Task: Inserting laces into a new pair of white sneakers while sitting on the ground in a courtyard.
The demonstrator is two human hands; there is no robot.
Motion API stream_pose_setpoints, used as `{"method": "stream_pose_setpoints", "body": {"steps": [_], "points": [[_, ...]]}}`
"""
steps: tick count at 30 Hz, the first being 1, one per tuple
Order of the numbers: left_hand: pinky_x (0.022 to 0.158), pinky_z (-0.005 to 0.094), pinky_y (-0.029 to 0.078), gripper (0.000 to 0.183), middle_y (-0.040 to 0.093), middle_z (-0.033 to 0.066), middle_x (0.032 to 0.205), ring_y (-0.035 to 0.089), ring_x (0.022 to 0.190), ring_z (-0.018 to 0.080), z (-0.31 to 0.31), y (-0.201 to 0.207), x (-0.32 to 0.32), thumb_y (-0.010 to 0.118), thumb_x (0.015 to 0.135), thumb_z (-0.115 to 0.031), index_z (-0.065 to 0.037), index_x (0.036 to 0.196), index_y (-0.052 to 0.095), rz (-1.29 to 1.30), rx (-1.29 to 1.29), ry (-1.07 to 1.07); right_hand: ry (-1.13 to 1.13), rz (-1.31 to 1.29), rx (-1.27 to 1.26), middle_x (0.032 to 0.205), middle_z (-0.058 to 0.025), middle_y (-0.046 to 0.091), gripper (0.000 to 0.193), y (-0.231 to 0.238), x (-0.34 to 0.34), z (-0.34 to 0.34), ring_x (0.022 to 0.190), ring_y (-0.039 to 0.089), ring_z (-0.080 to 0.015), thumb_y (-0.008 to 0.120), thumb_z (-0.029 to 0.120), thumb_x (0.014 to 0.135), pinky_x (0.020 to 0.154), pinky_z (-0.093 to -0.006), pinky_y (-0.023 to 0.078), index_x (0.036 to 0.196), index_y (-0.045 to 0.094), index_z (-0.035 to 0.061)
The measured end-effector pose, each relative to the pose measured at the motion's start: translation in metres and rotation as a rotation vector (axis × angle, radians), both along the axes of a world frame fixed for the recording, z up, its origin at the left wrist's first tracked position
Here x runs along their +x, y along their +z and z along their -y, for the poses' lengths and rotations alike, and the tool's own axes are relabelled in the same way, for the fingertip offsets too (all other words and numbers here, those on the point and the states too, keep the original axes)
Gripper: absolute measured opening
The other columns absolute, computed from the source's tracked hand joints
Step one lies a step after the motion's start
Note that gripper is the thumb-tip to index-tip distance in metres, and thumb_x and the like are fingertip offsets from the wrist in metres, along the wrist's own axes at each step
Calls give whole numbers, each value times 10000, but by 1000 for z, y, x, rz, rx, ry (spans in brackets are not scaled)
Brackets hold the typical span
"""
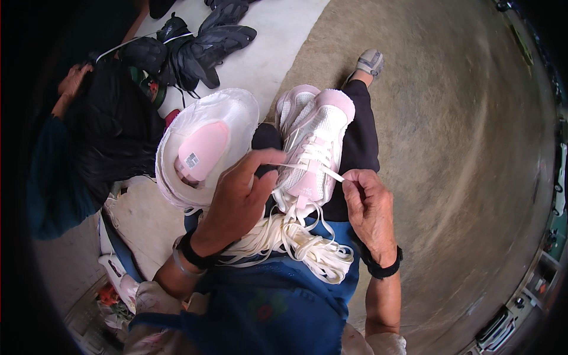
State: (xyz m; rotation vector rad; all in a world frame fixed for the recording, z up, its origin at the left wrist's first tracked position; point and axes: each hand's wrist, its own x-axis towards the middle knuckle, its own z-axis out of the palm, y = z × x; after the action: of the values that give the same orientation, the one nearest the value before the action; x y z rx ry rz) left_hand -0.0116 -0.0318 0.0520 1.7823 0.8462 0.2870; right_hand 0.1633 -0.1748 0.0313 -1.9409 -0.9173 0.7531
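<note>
- Pinching a flat white shoelace (331,173), the right hand (373,210) holds its fingers narrow.
- Pink-and-white mesh sneaker (324,127) lies toe outward, just beyond bundled cream laces (324,257).
- Left hand (234,190), thumb and forefinger parted; whether it grips, I cannot tell.

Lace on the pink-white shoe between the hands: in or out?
In: the flat white lace crosses the pink-white mesh shoe in rows; one strand reaches the right hand.

In the right hand's (373,207) grip the lace (332,174) looked matt cloth, the shoe (331,127) beside it rough mesh, the apron (260,307) below dull fabric, and the floor (444,118) rightward mostly smooth.
</note>
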Motion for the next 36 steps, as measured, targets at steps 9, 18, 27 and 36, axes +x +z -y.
{"method": "stream_pose_setpoints", "body": {"steps": [9, 18, 27, 36], "points": [[685, 340, 495, 192, 676, 166, 846, 657, 748, 266, -22, -14, 9, 555, 926, -123, 22, 1048, 588, -189, 169, -243, -45, 87, 36, 861, -183, 635, 77, 0, 4, -1, 755, 625, -307, 591, 3, 866, 683, -369, 496, 917, 625, -44], [626, 337, 470, 151, 648, 132, 761, 619, 659, 250, -37, -3, 1, 577, 909, -124, 21, 903, 621, -240, 232, -250, 7, 35, -10, 851, -185, 626, 66, 1, 4, 6, 752, 629, -321, 599, 3, 856, 688, -376, 495, 905, 622, -35], [638, 372, 470, 100, 635, 151, 756, 611, 685, 334, -37, -12, -5, 603, 883, -92, 4, 899, 623, -253, 359, -265, 48, 60, -15, 812, -177, 600, 56, -6, 3, 13, 731, 613, -349, 605, 6, 843, 660, -401, 482, 895, 608, -16], [697, 389, 488, 109, 659, 162, 813, 639, 767, 344, -41, -13, -10, 600, 881, -92, -3, 929, 642, -260, 460, -251, 10, 166, -37, 839, -169, 610, 64, -10, -2, 23, 754, 617, -376, 617, 47, 852, 663, -420, 495, 910, 621, 21]]}}
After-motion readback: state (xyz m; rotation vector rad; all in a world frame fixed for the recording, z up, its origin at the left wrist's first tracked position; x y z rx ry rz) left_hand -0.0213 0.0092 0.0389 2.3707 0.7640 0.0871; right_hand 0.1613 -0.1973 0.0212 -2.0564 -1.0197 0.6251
